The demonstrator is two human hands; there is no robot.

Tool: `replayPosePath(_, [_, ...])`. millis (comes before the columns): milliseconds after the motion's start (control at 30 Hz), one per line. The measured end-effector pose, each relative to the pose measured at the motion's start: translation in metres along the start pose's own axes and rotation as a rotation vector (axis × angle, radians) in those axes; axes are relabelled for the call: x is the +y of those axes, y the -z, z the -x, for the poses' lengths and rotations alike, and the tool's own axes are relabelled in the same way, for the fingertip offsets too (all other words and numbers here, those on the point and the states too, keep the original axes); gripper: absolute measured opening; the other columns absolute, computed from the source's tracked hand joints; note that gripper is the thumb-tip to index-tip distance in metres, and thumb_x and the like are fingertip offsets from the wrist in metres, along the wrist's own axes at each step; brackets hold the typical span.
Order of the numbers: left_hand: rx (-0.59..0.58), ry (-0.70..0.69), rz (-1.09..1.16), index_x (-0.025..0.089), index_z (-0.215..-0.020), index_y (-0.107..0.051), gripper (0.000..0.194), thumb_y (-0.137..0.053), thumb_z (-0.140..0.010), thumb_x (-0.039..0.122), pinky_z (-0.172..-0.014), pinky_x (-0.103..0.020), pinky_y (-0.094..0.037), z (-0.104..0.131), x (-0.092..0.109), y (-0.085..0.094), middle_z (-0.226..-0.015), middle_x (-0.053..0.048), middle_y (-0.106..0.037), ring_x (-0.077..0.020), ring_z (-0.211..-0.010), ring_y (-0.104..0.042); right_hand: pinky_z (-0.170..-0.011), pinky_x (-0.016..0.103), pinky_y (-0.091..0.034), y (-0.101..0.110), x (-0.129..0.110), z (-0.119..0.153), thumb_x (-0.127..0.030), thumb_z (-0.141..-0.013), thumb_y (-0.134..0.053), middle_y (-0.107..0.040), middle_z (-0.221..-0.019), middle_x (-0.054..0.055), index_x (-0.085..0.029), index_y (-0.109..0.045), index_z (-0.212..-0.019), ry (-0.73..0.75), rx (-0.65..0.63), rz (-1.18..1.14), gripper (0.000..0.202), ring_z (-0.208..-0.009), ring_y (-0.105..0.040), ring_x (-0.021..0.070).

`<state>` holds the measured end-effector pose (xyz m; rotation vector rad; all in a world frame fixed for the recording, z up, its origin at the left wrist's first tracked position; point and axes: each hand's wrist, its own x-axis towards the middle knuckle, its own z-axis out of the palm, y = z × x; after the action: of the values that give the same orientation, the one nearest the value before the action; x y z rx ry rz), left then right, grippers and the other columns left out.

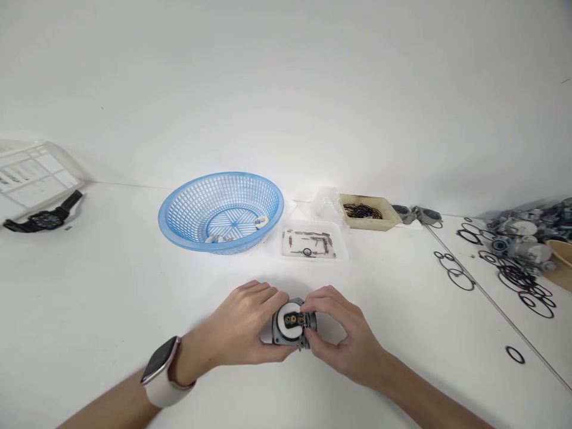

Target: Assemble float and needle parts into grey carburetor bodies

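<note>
A grey metal carburetor (277,337) lies near the middle of the table with its underside facing up. Set in it is a white C-shaped float (283,324) around a dark centre with a brass jet (293,319). My left hand (245,328) grips the carburetor body from the left, thumb at the near edge and fingers at the far edge. On the other side, my right hand (344,336) has thumb and forefinger closed on the float's hinge end. Any small pin between those fingertips is too small to make out.
A blue plastic basket (165,221) with a few white floats stands beyond my hands. Beside it are a white tray (342,247) of small metal parts and a beige container (391,219) of black rings. Rubber rings (460,279) and a carburetor pile (522,238) lie right; a black watch (47,219), left.
</note>
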<state>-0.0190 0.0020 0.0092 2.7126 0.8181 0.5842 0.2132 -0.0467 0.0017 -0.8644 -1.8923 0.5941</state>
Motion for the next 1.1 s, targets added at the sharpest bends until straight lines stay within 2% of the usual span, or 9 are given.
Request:
replayPosePath(533, [-0.001, -0.008, -0.011, 0.023, -0.098, -0.055, 0.032, -0.075, -0.084, 0.043, -0.069, -0.038, -0.048, -0.0008, 0.0012, 0.0023, -0.08, 0.001, -0.068, -0.0228, -0.071, -0.067, -0.076, 0.034, -0.06, -0.0019, -0.0006, 0.0004, -0.002, -0.083, -0.061, -0.071, -0.097, 0.004, -0.026, -0.067, -0.112, -0.053, 0.024, -0.049, 0.038, -0.088, -0.067, 0.0207])
replayPosePath(833, [0.018, -0.029, -0.036, 0.022, -0.103, -0.054, 0.037, -0.074, -0.087, 0.048, -0.068, -0.039, -0.049, 0.0011, 0.0021, 0.0017, -0.08, 0.0, -0.068, -0.0237, -0.072, -0.067, -0.077, 0.032, -0.058, -0.0023, 0.0, 0.0002, -0.001, -0.081, -0.06, -0.07, -0.098, 0.003, -0.026, -0.068, -0.11, -0.091, 0.023, -0.093, 0.039, -0.089, -0.067, 0.0193])
replayPosePath(1100, [0.016, -0.031, -0.051, 0.021, -0.097, -0.052, 0.035, -0.074, -0.088, 0.047, -0.068, -0.039, -0.049, 0.0023, 0.0048, 0.0018, -0.077, 0.0, -0.066, -0.0229, -0.068, -0.066, -0.078, 0.032, -0.058, -0.0063, 0.0018, 0.0015, -0.001, -0.079, -0.058, -0.069, -0.099, 0.004, -0.026, -0.067, -0.109, -0.097, 0.044, -0.115, 0.04, -0.09, -0.067, 0.0193])
